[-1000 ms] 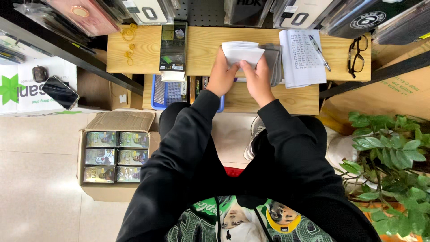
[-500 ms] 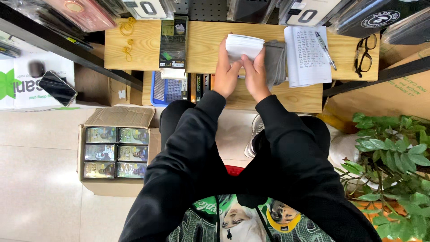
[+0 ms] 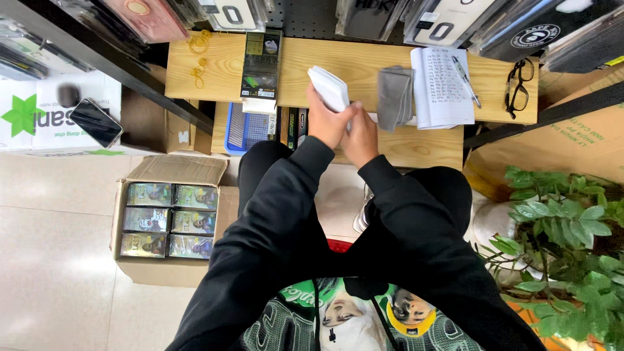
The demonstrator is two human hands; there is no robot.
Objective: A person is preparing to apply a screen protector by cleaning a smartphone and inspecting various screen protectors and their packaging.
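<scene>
I log a long black package with green and yellow panels lying on the table, upper left of centre. A white flat packet is tilted in the fingers of my left hand. Hanging above are a pinkish packet, white card packages and black sleeves at upper right. A dark-screened phone rests on a white carton with a green star mark, far left. On the floor, an open cardboard box holds six shiny greenish packs. A brown printed carton stands at right.
</scene>
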